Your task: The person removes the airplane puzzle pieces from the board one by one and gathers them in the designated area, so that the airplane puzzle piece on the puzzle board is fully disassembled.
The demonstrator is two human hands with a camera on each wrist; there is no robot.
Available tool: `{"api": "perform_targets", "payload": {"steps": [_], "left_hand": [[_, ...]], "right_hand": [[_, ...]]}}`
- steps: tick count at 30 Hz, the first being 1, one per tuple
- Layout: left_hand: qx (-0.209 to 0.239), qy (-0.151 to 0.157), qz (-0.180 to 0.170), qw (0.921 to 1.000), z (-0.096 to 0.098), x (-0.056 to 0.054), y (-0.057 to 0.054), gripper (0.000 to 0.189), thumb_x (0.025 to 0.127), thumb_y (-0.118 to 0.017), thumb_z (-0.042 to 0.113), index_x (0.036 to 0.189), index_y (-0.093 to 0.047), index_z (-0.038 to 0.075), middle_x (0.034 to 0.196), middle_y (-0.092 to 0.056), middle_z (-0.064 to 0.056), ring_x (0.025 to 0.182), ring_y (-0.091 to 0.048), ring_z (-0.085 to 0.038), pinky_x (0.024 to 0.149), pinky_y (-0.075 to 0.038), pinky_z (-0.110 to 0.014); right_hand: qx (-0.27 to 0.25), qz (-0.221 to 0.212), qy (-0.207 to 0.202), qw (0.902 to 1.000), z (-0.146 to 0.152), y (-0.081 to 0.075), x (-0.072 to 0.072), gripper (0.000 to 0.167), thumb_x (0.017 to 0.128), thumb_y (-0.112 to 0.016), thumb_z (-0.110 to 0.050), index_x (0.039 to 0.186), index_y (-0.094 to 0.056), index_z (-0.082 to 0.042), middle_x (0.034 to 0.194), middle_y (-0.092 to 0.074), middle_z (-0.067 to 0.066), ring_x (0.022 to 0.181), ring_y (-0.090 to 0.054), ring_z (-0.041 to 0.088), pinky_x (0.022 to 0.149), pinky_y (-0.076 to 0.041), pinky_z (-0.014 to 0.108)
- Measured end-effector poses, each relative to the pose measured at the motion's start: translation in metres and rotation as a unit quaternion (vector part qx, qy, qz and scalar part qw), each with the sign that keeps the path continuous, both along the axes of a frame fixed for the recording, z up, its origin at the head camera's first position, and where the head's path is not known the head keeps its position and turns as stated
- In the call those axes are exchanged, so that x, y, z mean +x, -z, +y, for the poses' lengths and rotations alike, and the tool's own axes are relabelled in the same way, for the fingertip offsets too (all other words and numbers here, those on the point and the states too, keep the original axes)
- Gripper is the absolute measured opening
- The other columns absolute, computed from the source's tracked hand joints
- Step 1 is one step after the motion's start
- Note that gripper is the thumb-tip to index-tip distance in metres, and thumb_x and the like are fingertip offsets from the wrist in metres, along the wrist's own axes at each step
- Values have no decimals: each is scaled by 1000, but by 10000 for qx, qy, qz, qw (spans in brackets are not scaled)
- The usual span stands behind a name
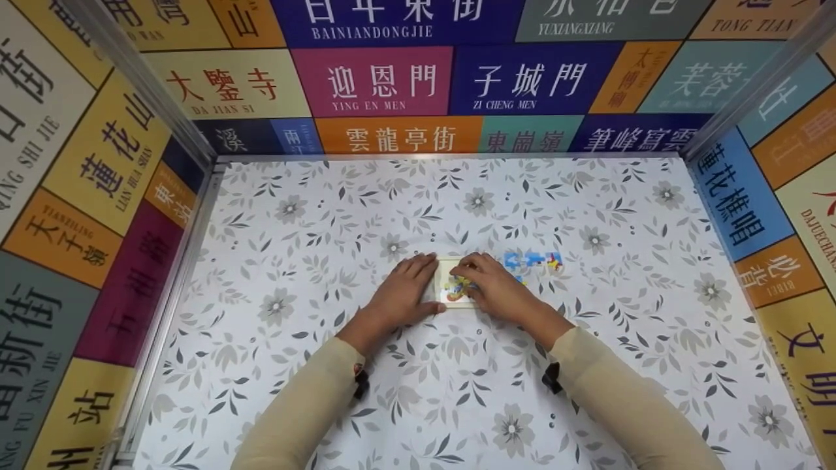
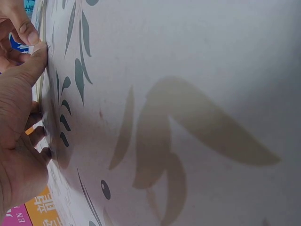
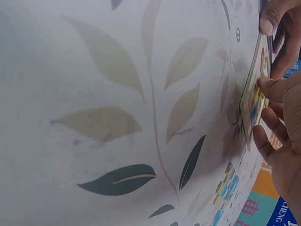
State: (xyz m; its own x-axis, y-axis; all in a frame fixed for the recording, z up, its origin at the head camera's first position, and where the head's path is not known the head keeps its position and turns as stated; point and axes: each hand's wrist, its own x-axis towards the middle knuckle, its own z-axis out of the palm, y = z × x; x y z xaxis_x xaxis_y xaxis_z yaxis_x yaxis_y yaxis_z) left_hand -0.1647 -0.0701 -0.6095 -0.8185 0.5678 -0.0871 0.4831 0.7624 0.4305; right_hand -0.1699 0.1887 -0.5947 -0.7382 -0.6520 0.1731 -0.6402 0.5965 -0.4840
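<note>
Left hand [image 1: 403, 292], thumb and fingers apart, grips the tray [image 1: 448, 266] at its side; right hand [image 1: 501, 288] bends its fingers over the puzzle [image 1: 452, 296] inside (pinching anything? can't tell)

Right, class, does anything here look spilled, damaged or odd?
Faint purplish smudges around a pale leaf on the tabletop look odd, like stains rather than print. Nothing looks spilled around the puzzle tray or loose pieces.
</note>
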Motion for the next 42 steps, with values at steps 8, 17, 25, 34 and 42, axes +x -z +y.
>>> {"api": "perform_targets", "payload": {"steps": [8, 17, 25, 34, 42], "left_hand": [[4, 3, -52, 10000, 0, 1, 0, 91, 105, -69, 56, 172, -36, 3, 180, -35, -14, 169, -31, -34, 140, -25, -49], [-26, 34, -33, 10000, 0, 2, 0, 91, 105, -70, 56, 172, -36, 2, 180, -35, -14, 169, -31, -35, 140, -25, -48], [-15, -3, 12, 10000, 0, 2, -3, 92, 105, -70, 55, 172, -37, 3, 180, -36, -14, 168, -33, -35, 139, -28, -48], [44, -31, -101, 9999, 0, 0, 0, 92, 105, -71, 55, 172, -35, 3, 181, -34, -13, 169, -31, -34, 139, -27, -49], [39, -61, -121, 9999, 0, 0, -1, 93, 104, -72, 54, 173, -34, 3, 181, -33, -13, 169, -30, -34, 140, -26, -49]], "right_hand": [[-65, 263, -121, 9996, 1, 0, 1, 37, 99, -74, 8, 134, -74, -4, 135, -65, 20, 121, -63, 39, 105, -57, 57], [108, 479, -142, 9987, 0, 1, 3, 30, 100, -72, 7, 127, -76, -4, 132, -66, 19, 116, -64, 39, 102, -58, 55], [-41, 448, -53, 9990, 1, 1, 2, 32, 99, -74, 7, 128, -77, -4, 132, -67, 20, 118, -64, 39, 103, -57, 56], [-186, 426, -60, 9989, 4, 1, 3, 31, 101, -74, 3, 131, -77, -3, 133, -68, 20, 122, -65, 41, 106, -56, 58], [-225, 319, 28, 9992, 10, -2, 3, 30, 102, -73, 1, 132, -77, -3, 135, -67, 21, 125, -65, 42, 110, -55, 59]]}}
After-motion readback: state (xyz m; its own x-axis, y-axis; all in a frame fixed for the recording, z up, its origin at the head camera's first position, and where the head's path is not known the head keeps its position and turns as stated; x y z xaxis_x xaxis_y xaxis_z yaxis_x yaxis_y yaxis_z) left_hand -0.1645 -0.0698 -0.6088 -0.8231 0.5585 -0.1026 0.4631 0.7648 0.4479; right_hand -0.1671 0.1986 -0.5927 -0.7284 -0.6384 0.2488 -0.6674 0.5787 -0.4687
